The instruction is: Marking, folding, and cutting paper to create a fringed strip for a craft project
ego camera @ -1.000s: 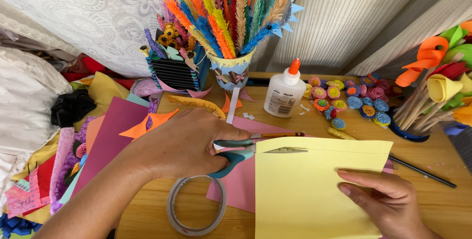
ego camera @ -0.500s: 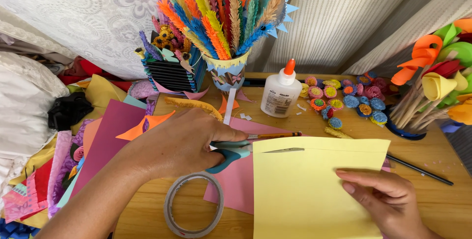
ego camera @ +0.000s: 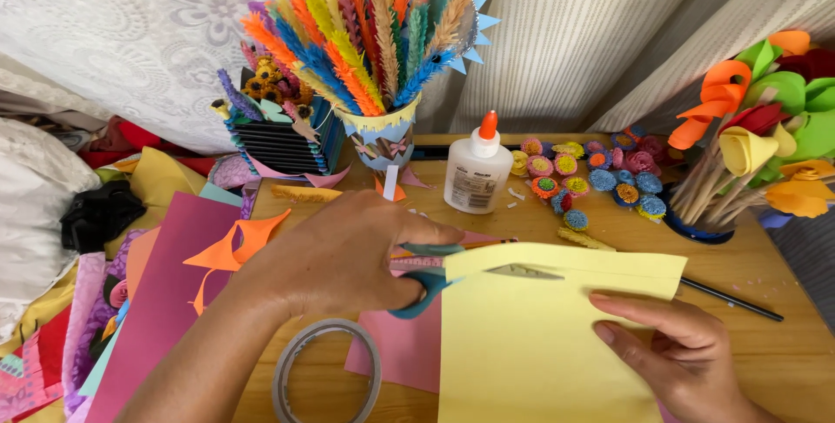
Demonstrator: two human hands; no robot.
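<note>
- Left hand (ego camera: 348,253): closed through the loops of the teal-handled scissors (ego camera: 426,279). The blades are engaged in the top margin of the pale yellow paper sheet (ego camera: 539,345), with the tip showing through as a grey sliver near the sheet's upper middle.
- Right hand (ego camera: 674,349): laid flat with fingers spread, pressing the sheet's right edge down onto the wooden desk (ego camera: 748,258); it grasps nothing.
- Change: over the last second the blade tip has advanced rightward along the top margin, and the cut strip above it is longer. Judged from this, the cut is under way and has passed the middle of the sheet's width.
- Under the sheet: a pink paper sheet (ego camera: 400,349); near left of it, a clear tape roll (ego camera: 326,379).
- Far centre: a white glue bottle with orange cap (ego camera: 478,171), upright, carrying a rectangular white label with dark print.
- Right of the sheet: a thin black pencil (ego camera: 731,299).
- Far left: a decorated paper cup of fringed paper stems (ego camera: 378,132). No signs are visible.
</note>
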